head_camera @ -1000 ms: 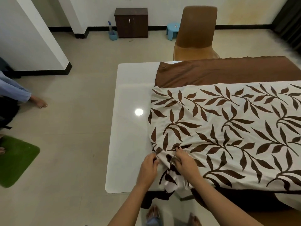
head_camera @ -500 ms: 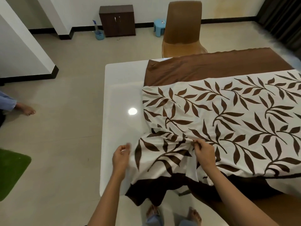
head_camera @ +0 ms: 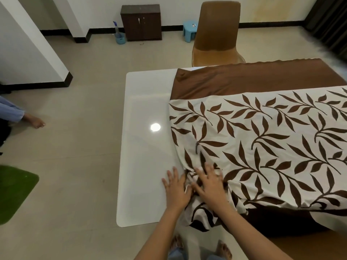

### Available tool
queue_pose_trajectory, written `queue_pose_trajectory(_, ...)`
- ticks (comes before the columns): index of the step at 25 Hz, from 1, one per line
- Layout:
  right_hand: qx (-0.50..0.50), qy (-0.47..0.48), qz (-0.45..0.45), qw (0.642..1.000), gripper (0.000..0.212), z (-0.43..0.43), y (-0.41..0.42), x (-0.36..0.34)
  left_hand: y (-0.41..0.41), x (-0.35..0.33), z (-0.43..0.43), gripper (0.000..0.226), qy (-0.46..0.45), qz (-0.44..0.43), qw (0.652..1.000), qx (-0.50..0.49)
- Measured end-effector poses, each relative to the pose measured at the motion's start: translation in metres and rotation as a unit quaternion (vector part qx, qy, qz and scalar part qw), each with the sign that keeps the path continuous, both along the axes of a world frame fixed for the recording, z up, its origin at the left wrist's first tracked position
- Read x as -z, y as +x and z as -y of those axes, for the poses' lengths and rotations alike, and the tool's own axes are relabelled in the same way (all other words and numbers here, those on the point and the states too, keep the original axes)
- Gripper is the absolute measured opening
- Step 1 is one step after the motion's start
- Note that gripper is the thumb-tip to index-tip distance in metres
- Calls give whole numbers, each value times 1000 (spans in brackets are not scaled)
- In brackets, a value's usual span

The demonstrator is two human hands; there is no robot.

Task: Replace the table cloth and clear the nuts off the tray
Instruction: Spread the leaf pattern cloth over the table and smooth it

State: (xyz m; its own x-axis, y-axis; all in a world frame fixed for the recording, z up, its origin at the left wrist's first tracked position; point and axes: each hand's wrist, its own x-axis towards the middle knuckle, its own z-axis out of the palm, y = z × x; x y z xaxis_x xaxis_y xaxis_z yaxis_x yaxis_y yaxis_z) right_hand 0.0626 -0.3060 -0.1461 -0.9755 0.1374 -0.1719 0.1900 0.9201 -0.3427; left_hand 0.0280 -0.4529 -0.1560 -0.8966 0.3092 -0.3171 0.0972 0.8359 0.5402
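A cream table cloth (head_camera: pixel 262 147) with brown leaf print and a plain brown border (head_camera: pixel 244 79) covers the right part of a glossy white table (head_camera: pixel 142 147). Its near-left corner is bunched up and hangs over the table's front edge. My left hand (head_camera: pixel 176 188) lies flat with fingers spread, partly on bare table and partly against the bunched corner. My right hand (head_camera: pixel 208 184) rests flat on the bunched cloth right beside it, fingers apart. No tray or nuts are in view.
A brown chair (head_camera: pixel 216 34) stands at the table's far side. Beyond are a dark cabinet (head_camera: pixel 140 21), a blue stool (head_camera: pixel 189 29) and a blue bucket with a spray bottle (head_camera: pixel 119 35). A green mat (head_camera: pixel 13 190) and another person's foot (head_camera: pixel 34 121) are at left.
Half a second ago my hands pinched the cloth corner and held it spread apart. Now they have come together and lie flat on the bunched corner.
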Motion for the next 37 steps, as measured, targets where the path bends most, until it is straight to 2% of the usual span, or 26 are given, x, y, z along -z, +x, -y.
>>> queue_pose_trajectory(2,64,-51,-24,996,39,-19,-1,-1,4,0,2,42,111,-1,994,-5)
queue_pose_trajectory(3,90,-109,-55,988,20,-27,-3,-7,6,-3,4,35,179,4,983,-45)
queue_pose_trajectory(4,119,-174,-83,974,10,-34,-5,-15,6,-5,6,30,234,9,967,-103)
queue_pose_trajectory(6,173,-291,-107,935,17,-40,-15,-32,2,-8,3,25,282,21,939,-195)
queue_pose_trajectory(8,191,-394,-101,894,17,-35,-24,-50,-4,-15,-10,25,274,31,940,-203)
queue_pose_trajectory(11,212,-522,-124,817,22,-34,-29,-67,-13,-24,-35,37,324,106,924,-172)
queue_pose_trajectory(14,284,-603,-161,728,24,-40,-30,-78,-13,-33,-61,36,367,150,912,-101)
queue_pose_trajectory(16,330,-597,-183,708,24,-46,-31,-78,-11,-36,-75,36,369,162,913,-65)
queue_pose_trajectory(19,408,-469,-223,751,21,-62,-30,-74,-19,-33,-70,17,265,181,947,8)
queue_pose_trajectory(21,440,-372,-244,780,17,-75,-20,-65,-36,-32,-49,29,243,185,952,-12)
queue_pose_trajectory(24,393,-275,-220,849,16,-79,-7,-51,-62,-44,-7,45,198,132,970,-42)
queue_pose_trajectory(25,372,-259,-217,865,18,-78,-6,-47,-66,-49,7,44,213,128,967,-64)
queue_pose_trajectory(26,355,-248,-220,874,21,-77,-7,-45,-67,-55,20,43,267,148,946,-108)
queue_pose_trajectory(27,339,-239,-226,882,24,-77,-9,-45,-68,-61,33,43,348,186,904,-162)
queue_pose_trajectory(29,305,-227,-212,900,21,-73,-13,-50,-66,-64,51,46,496,284,786,-236)
queue_pose_trajectory(30,288,-205,-175,919,14,-68,-13,-52,-63,-63,55,45,534,329,736,-254)
queue_pose_trajectory(31,277,-144,-127,942,12,-62,-14,-53,-59,-60,53,43,538,367,706,-278)
queue_pose_trajectory(32,270,-49,-90,957,24,-53,-13,-53,-54,-57,48,41,514,401,694,-306)
queue_pose_trajectory(33,254,18,-92,963,34,-42,-13,-52,-49,-54,40,36,469,422,703,-329)
queue_pose_trajectory(34,211,32,-131,968,40,-27,-13,-54,-46,-53,33,30,417,431,726,-337)
queue_pose_trajectory(35,148,-17,-161,976,42,-12,-13,-57,-44,-54,27,26,376,443,749,-319)
queue_pose_trajectory(36,98,-109,-148,978,44,3,-13,-61,-45,-56,21,25,353,457,764,-286)
queue_pose_trajectory(37,70,-206,-95,971,47,16,-15,-63,-47,-58,16,24,348,476,767,-253)
